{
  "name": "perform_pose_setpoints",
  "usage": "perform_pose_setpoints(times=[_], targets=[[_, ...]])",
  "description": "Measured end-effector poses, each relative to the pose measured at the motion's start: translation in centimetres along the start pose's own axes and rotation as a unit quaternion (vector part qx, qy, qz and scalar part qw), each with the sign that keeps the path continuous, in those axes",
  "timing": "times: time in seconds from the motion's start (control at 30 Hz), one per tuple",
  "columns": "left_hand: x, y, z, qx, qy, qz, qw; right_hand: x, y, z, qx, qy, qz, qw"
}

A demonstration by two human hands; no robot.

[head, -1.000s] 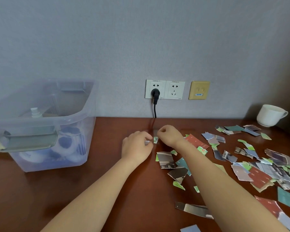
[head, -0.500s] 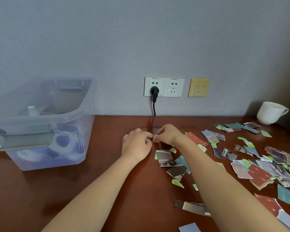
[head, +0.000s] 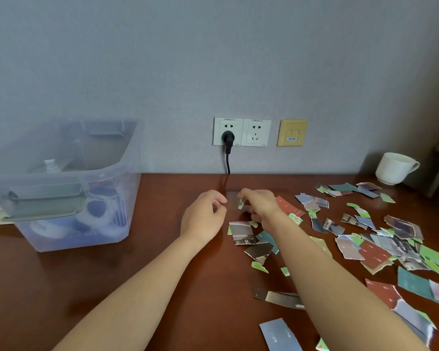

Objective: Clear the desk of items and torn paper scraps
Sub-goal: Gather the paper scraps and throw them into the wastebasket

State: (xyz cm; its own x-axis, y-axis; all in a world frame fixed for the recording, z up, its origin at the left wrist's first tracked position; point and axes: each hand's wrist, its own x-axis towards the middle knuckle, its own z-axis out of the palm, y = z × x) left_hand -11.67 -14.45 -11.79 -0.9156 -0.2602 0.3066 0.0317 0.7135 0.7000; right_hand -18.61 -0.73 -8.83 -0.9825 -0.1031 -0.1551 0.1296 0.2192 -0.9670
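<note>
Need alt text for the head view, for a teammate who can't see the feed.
The right hand pinches a small green scrap over the desk, with the left hand curled beside it. Many torn scraps litter the desk's right side; a clear bin of items stands at left, a white cup at far right.

The scrap (head: 240, 204) in my fingers (head: 247, 195) is printed paper, the desk (head: 112, 287) glossy smooth wood, the bin (head: 127, 178) clear plastic, the cup (head: 393, 168) glazed ceramic.
</note>
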Motion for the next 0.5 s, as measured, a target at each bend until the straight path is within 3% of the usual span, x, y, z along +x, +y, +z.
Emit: perform_pose_setpoints(times=[0.1, 0.23, 0.37, 0.5], targets=[[-1.2, 0.7, 0.2, 0.001, -0.031, -0.006, 0.999, -1.5, 0.1, -1.0, 0.110, 0.000, 0.046, 0.993], [-2.1, 2.4, 0.0, 0.087, -0.133, 0.001, 0.987, -3.6, -0.2, -2.1, 0.163, -0.010, 0.056, 0.985], [-2.4, 3.7, -0.2, 0.126, -0.189, -0.037, 0.973, -5.1, -0.1, -2.8, 0.106, -0.018, 0.047, 0.993], [-2.7, 4.2, 0.0, 0.110, -0.180, -0.057, 0.976, -5.8, 0.3, -3.2, 0.035, -0.005, 0.041, 0.999]])
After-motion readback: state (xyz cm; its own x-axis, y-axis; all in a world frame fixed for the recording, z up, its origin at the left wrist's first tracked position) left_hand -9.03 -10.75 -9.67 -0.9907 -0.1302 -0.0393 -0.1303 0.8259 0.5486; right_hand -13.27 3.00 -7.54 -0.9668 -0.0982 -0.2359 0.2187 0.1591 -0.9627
